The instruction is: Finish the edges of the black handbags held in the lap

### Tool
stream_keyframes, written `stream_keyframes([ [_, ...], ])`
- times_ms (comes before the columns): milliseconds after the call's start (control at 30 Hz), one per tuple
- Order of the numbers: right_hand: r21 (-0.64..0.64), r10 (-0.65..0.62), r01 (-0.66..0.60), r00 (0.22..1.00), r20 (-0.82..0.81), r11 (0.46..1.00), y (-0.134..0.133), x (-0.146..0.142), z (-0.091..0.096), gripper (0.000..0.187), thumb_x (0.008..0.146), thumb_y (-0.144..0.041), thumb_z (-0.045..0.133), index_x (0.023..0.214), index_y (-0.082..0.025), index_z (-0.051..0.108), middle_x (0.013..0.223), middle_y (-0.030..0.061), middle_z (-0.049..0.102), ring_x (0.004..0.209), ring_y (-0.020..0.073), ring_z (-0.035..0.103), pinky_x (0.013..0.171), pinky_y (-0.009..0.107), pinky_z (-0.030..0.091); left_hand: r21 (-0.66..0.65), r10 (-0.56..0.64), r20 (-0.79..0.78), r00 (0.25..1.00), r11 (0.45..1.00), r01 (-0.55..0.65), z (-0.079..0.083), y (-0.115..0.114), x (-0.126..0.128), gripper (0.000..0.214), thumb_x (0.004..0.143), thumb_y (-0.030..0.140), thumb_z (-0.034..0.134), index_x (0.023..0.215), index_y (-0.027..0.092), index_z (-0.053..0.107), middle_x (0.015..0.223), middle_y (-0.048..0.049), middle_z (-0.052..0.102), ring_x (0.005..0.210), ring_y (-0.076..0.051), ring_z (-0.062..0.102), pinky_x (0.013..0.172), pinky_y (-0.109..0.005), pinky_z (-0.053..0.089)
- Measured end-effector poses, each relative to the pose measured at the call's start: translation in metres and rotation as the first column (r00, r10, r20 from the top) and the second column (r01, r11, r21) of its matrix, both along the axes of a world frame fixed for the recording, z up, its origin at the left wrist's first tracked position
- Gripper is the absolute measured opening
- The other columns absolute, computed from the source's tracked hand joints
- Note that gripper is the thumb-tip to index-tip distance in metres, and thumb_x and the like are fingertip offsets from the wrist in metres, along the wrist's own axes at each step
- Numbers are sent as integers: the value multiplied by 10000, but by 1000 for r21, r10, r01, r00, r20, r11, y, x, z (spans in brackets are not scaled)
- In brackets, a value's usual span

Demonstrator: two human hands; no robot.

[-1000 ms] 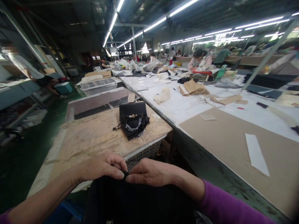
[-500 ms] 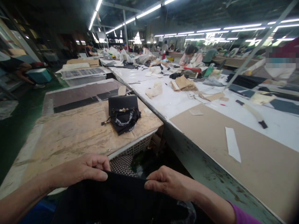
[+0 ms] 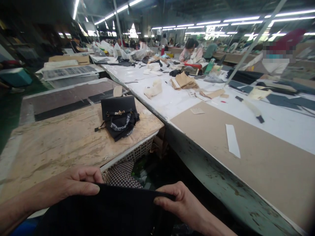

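Observation:
Low in front of me is a black handbag (image 3: 118,209), its upper edge stretched between my two hands. My left hand (image 3: 78,180) pinches that edge at its left end, thumb on the near side. Toward the right end, my right hand (image 3: 174,198) grips the same edge between thumb and fingers. The bag's lower part runs out of view. A second black handbag (image 3: 119,116), with gold fittings and a plastic-wrapped handle, lies on the wooden board (image 3: 56,147) beyond my left hand.
A long white worktable (image 3: 162,101) runs away on the right, with a beige sheet (image 3: 209,131), a white strip (image 3: 232,141) and a stack of brown pieces (image 3: 184,80). A perforated crate (image 3: 140,149) stands under the board. Several people work farther back.
My view has turned slightly right, so the surroundings sit farther left. My right hand has shifted a little right along the bag's edge; both hands keep their grip.

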State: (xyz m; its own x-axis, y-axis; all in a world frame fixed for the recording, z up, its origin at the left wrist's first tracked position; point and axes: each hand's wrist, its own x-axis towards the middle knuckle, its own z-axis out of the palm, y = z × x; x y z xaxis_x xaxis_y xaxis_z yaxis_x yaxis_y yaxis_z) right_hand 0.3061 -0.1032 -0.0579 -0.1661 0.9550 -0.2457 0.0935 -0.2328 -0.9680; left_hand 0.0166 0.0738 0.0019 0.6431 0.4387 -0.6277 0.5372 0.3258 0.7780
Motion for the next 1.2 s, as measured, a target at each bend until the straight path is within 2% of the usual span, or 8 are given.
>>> stream_keyframes([
  [200, 68, -2, 0, 1000, 28, 998, -3, 2, -7, 356, 944, -441, 581, 931, -129, 752, 725, -5, 574, 674, 127, 466, 622, 221, 384, 13, -26, -43, 999, 1000, 27, -5, 4, 5, 317, 692, 468, 792, 801, 194, 676, 713, 10, 695, 629, -142, 626, 590, -210, 447],
  [267, 42, 47, -47, 999, -11, 998, 1, 6, -3, 332, 929, -428, 606, 924, -128, 749, 737, -5, 582, 680, 127, 469, 640, 221, 393, 96, -97, -89, 991, 990, 106, 0, 6, 8, 333, 711, 484, 771, 874, 207, 687, 775, 3, 711, 695, -168, 650, 639, -230, 471],
  [367, 4, 176, -176, 979, -107, 984, 9, 13, 11, 305, 923, -410, 607, 982, -143, 741, 824, 9, 631, 727, 146, 516, 699, 235, 426, 275, -217, -167, 962, 927, 257, 11, 8, 11, 352, 792, 508, 709, 1004, 228, 721, 869, -3, 725, 834, -198, 657, 736, -246, 479],
  [567, -7, 443, -444, 892, 85, 896, 30, 19, 42, 336, 951, -436, 546, 1015, -152, 713, 789, 5, 585, 691, 135, 480, 611, 212, 407, 440, -239, -215, 947, 842, 313, 27, 3, 10, 314, 853, 507, 658, 942, 231, 779, 964, -6, 742, 960, -221, 651, 840, -255, 472],
  [700, 48, 563, -577, 809, 171, 815, 46, 8, 53, 377, 971, -471, 501, 774, -157, 572, 672, -34, 439, 601, 92, 378, 526, 193, 328, 444, -262, -202, 944, 834, 327, 31, -1, 9, 297, 845, 489, 671, 950, 234, 782, 951, -3, 750, 938, -216, 663, 847, -264, 485],
  [933, 15, 579, -591, 794, 182, 806, 54, -9, 51, 408, 995, -450, 451, 690, -177, 450, 636, -41, 398, 563, 84, 356, 484, 201, 302, 454, -293, -174, 940, 823, 341, 33, -4, 9, 260, 845, 435, 687, 930, 210, 785, 927, -6, 757, 904, -202, 667, 812, -245, 487],
  [1100, 214, 437, -557, 793, 425, 802, 44, -14, 44, 353, 1015, -328, 437, 697, -175, 414, 593, -59, 364, 504, 61, 308, 477, 213, 245, 408, -285, -133, 949, 857, 314, 27, -2, 9, 279, 840, 444, 692, 931, 197, 784, 918, -11, 759, 883, -202, 668, 783, -246, 488],
  [1200, 165, 410, -550, 761, 502, 819, 46, -14, 47, 361, 1009, -328, 449, 686, -169, 417, 584, -59, 363, 494, 56, 311, 470, 211, 236, 465, -278, -153, 948, 826, 317, 25, 1, 11, 265, 844, 429, 687, 935, 200, 785, 918, -5, 759, 894, -199, 664, 799, -246, 477],
])
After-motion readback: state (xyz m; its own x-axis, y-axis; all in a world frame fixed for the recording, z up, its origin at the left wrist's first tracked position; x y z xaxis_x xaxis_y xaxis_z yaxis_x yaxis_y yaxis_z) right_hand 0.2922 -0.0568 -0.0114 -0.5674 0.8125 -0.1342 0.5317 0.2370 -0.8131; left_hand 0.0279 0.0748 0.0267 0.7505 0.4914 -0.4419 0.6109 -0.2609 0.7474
